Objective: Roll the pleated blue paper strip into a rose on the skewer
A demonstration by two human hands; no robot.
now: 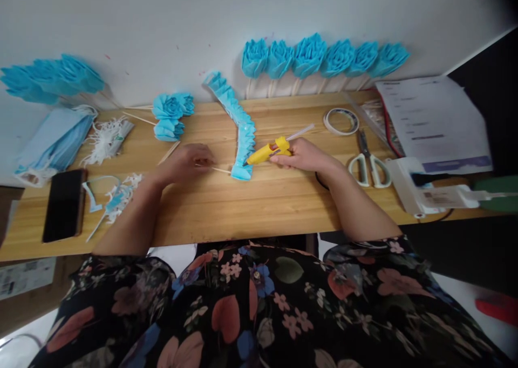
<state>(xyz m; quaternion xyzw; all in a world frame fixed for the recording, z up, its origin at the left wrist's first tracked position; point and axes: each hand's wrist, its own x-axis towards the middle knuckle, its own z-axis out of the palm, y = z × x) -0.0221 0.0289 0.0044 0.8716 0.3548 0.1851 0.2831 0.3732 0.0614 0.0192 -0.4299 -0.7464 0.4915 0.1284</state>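
At the middle of the desk, its far end leaning on the wall at twelve o'clock, lies the pleated sky-blue strip of thin, fabric-like material. Take it as your dial's centre. It looks very light, soft and easily crushed, so grip it best by the flat near end at six o'clock, sparing the pleats; any fresh glue would probably feel tacky and hot.

Your left hand, at eight, has its fingers curled around a thin pale wooden stick, whose tip meets or nearly meets that near end. Your right hand, at four, grips a yellow plastic glue gun; its nozzle points at the strip, though you cannot tell whether it touches. The gun covers part of the strip's right edge and limits access from that side.

Around you, blue ruffled flowers on sticks lean at one to two, white-handled scissors lie past three, a small blue flower cluster near nine, and a black phone at eight.
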